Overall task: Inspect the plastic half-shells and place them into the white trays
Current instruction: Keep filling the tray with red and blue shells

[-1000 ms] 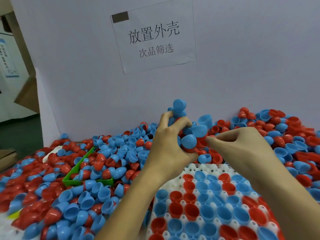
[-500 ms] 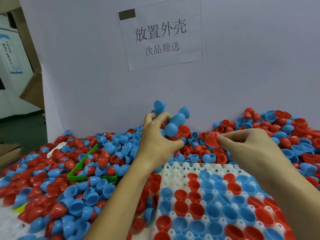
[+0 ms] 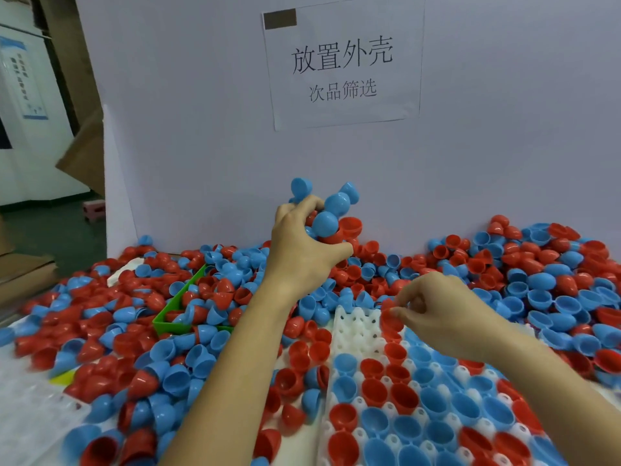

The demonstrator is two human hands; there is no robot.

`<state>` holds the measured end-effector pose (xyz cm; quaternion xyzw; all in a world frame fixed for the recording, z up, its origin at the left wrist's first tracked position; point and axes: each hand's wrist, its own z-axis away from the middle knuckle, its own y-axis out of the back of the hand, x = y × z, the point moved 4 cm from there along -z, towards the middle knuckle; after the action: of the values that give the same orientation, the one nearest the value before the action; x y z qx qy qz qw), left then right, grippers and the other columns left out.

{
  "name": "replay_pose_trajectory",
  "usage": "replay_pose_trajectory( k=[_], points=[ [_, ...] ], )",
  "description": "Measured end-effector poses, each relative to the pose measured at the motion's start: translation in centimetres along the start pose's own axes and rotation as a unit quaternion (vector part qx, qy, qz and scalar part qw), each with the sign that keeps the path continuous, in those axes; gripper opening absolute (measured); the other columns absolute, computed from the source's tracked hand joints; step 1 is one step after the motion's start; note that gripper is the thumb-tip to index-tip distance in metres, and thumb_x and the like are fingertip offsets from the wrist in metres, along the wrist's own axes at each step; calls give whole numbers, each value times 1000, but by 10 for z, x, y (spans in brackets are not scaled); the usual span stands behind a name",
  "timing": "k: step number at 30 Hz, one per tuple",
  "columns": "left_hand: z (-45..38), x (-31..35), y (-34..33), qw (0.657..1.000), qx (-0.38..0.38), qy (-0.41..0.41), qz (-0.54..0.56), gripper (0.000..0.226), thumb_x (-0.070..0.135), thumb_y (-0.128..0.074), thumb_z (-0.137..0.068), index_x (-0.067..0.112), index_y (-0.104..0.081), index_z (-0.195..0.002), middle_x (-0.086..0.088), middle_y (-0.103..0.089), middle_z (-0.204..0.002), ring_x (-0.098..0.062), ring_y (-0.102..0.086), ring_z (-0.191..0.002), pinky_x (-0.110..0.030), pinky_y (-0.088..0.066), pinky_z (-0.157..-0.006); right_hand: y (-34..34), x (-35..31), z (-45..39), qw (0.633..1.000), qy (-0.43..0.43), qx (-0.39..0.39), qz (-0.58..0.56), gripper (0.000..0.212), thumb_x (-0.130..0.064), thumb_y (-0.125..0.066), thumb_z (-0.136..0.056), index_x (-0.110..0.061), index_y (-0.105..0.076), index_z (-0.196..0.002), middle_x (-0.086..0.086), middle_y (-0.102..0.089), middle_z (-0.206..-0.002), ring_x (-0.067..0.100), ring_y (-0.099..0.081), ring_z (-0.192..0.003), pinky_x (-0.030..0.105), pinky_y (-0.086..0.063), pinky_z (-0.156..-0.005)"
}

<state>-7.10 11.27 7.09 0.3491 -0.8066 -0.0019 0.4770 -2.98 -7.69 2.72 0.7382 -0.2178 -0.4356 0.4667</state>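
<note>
Here my left hand (image 3: 302,243) clutches a handful of half-shells (image 3: 327,213) as stock above the white tray (image 3: 356,331), while my right hand (image 3: 437,307) pinches a red shell (image 3: 389,319) over its far pockets for seating.

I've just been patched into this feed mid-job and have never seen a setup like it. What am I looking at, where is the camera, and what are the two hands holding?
There is no machine here: a person works with bare hands, and the single picture comes from a camera worn on their head, looking forward and down.

The left hand is raised and grips a bunch of shells, mostly blue with at least one red.

The right hand is lower, over the far end of the white tray, pinching a red shell at its fingertips.

Many of the tray's pockets already hold red and blue shells, open side up. Around it lies a big loose heap of shells. A green bin sits half buried on the left. A paper sign hangs on the white board behind.
</note>
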Motion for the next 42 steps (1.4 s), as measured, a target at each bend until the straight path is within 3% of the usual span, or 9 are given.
replay_pose_trajectory(
  k=[8,15,22,25,29,32,34,38,42],
  points=[
    [1,0,6,1000,0,-3,7,36,10,-80,-74,19,-58,-102,-3,-46,-115,-18,-58,-87,-15,-45,-62,-47,-9,-26,973,33,-97,205,17,-21,-62,-90,-14,-74,-100,1,-70,-91,20,-66,-77,30,-56,-60],
    [0,-2,10,1000,-4,2,15,34,11,-80,-75,19,-58,-99,-4,-45,-116,-21,-59,-91,-25,-54,-71,-53,-19,-35,958,13,-146,248,23,-8,-62,-80,-14,-51,-61,-1,-46,-61,19,-43,-56,31,-40,-52],
    [1,-4,7,1000,-21,-1,19,36,11,-81,-74,20,-58,-100,0,-46,-112,-20,-60,-88,-26,-57,-70,-49,-22,-38,961,-40,-198,189,14,-17,-67,-88,-3,-70,-84,9,-66,-79,20,-56,-68,29,-49,-64],
    [0,-6,5,1000,-23,-5,15,36,10,-81,-74,21,-58,-100,-1,-46,-112,-22,-60,-92,-30,-58,-75,-33,-25,-31,975,-43,-140,169,24,-21,-64,-92,-3,-71,-106,14,-72,-109,28,-70,-94,38,-60,-84],
    [0,-9,-1,999,-33,-20,14,38,10,-81,-73,22,-58,-101,2,-45,-116,-14,-59,-94,-14,-50,-69,-1,-30,-11,996,-31,28,78,27,-21,-55,-95,-4,-70,-79,11,-66,-69,21,-55,-53,36,-54,-57],
    [2,-8,-7,998,-38,-53,-10,38,9,-81,-71,24,-59,-97,5,-43,-120,-3,-55,-96,-2,-45,-69,20,-32,2,995,-20,95,23,25,-19,-54,-96,-4,-73,-89,13,-74,-81,29,-68,-70,36,-61,-67],
    [3,-7,-11,996,-40,-76,-26,37,10,-82,-69,24,-59,-95,9,-41,-123,3,-53,-100,0,-43,-73,35,-33,6,988,-12,152,-9,24,-18,-56,-95,-9,-75,-86,6,-74,-74,19,-69,-68,27,-58,-59],
    [6,-5,-16,989,-42,-123,-76,39,9,-81,-69,26,-58,-95,13,-35,-128,-8,-52,-106,-10,-49,-82,57,-28,12,964,-8,250,-96,19,-15,-59,-93,-22,-75,-87,-13,-65,-69,-9,-57,-48,5,-37,-39],
    [8,-1,-19,984,-52,-147,-89,41,11,-84,-70,30,-56,-94,15,-33,-135,-12,-49,-116,-22,-49,-88,63,-27,13,950,10,282,-134,14,-21,-60,-94,-32,-69,-90,-16,-65,-73,-12,-60,-65,7,-39,-39]
  ],
)
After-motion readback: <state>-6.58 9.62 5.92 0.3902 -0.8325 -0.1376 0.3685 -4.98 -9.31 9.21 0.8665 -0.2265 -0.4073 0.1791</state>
